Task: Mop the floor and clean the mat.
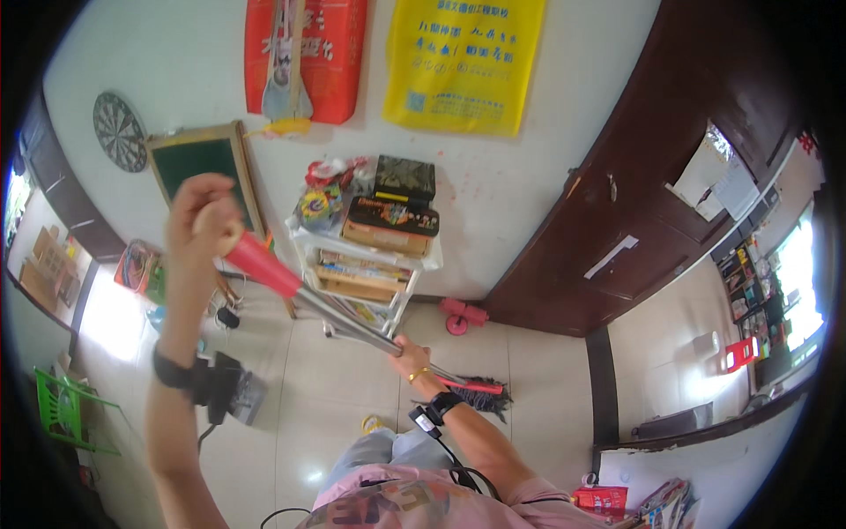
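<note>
A mop (344, 321) with a metal pole and a red grip (261, 264) slants down across the view. My left hand (208, 218), blurred, is raised at the upper end of the red grip, its fingers curled around that end. Lower down, my right hand (411, 360) is closed around the metal pole. Beyond the right hand, the dark grey strands of the mop head (479, 397) lie on the tiled floor, beside a red plastic part. Both wrists wear dark straps with small devices.
A white shelf rack (403, 301) with boxes and books stands against the wall. Near its foot is a pink wheeled object (462, 315). The brown door (548, 291) stands at right. A framed green board (211, 159) is behind my left hand; a green chair (59, 403) is far left.
</note>
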